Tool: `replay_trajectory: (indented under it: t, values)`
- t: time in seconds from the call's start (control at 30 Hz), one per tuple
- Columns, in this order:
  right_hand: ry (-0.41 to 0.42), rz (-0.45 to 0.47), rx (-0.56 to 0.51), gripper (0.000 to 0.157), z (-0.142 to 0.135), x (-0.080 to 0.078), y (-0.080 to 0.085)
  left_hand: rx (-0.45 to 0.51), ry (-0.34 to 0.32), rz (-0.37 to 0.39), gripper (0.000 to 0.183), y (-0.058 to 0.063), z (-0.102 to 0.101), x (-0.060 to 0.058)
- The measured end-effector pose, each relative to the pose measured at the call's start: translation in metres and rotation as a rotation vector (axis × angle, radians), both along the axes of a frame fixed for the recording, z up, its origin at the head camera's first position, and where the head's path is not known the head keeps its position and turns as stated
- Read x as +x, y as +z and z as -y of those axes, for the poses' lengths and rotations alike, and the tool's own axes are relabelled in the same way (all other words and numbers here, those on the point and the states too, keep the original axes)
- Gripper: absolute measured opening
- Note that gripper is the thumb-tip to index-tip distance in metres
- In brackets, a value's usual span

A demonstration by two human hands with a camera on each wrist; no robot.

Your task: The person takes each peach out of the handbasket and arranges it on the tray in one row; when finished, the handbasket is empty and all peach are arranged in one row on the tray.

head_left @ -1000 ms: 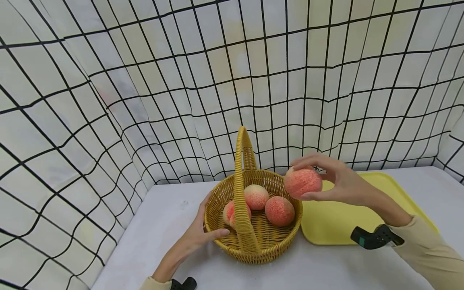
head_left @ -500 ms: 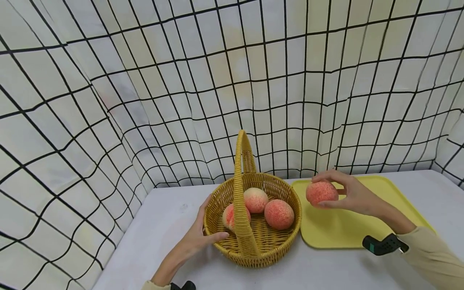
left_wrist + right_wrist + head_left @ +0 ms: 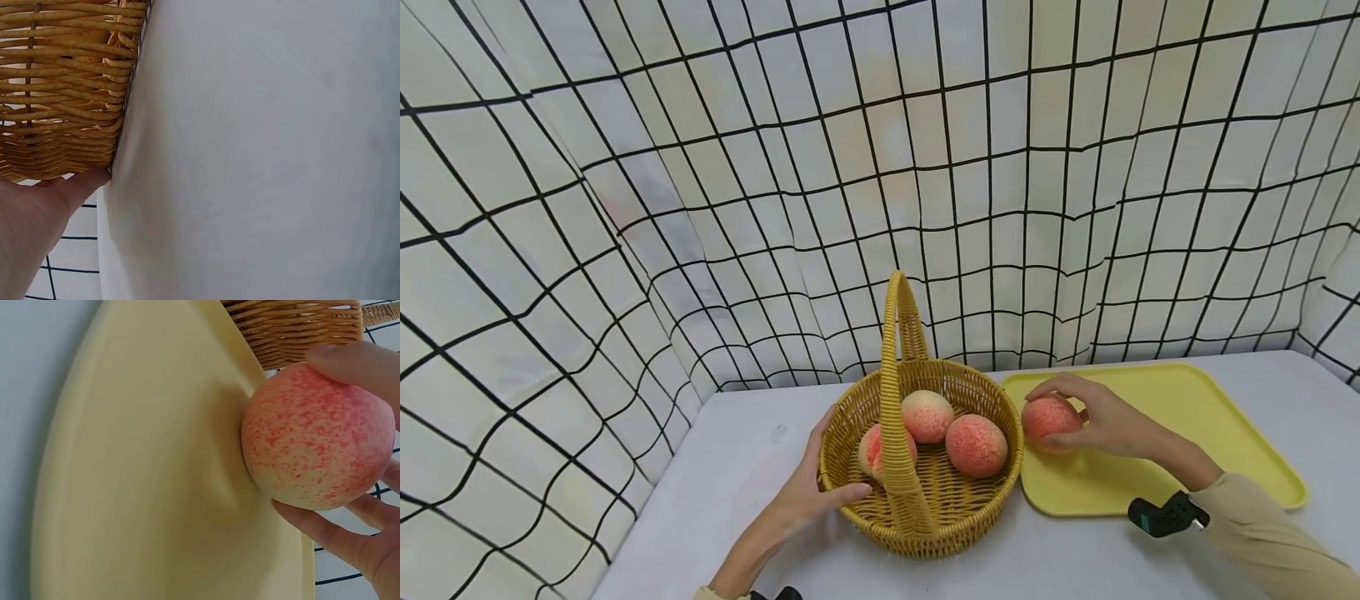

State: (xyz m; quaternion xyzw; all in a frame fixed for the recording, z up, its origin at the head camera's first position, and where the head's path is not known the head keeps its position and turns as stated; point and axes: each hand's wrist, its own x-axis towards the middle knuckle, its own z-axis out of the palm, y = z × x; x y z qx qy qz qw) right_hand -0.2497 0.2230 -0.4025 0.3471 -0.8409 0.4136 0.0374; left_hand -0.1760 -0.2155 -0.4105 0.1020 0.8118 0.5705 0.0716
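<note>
Tabletop (image 3: 730, 450) bears the basket (image 3: 951, 533) (handle (image 3: 891, 392) pointing up).

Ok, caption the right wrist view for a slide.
Right hand holding a peach at a yellow tray, wicker basket beyond.

Black-gridded white walls (image 3: 972, 196) behind and at both sides, pale tabletop (image 3: 722, 467), soft light

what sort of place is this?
Probably a tabletop recording booth, not a kitchen: a black-gridded white backdrop encloses the white table, and a black wrist-worn device shows near the yellow tray.
</note>
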Motion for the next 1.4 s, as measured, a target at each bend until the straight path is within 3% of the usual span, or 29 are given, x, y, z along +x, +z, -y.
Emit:
replay_trajectory:
  t: [0.6,0.83,0.97,1.1,1.23,1.4]
  values:
    - [-0.025,-0.064,0.017,0.057,0.008,0.003,0.003,-0.01,-0.005,-0.016,0.12,0.001,0.0,0.001]
    - [-0.018,-0.042,0.046,0.06,0.006,0.002,0.009,-0.015,-0.005,-0.013,0.119,0.001,0.0,0.001]
    - [-0.005,-0.076,0.064,0.064,0.003,0.004,0.023,-0.026,0.005,-0.014,0.119,0.001,0.0,0.001]
    - [0.004,-0.208,0.088,0.067,0.007,0.009,0.047,-0.034,0.012,-0.012,0.119,0.001,0.001,0.001]
    - [0.041,-0.315,0.041,0.069,0.021,0.018,0.071,-0.035,0.014,-0.01,0.118,0.001,0.002,0.002]
    - [0.105,-0.298,-0.05,0.067,0.046,0.028,0.09,-0.022,0.006,-0.014,0.12,0.001,0.0,0.001]
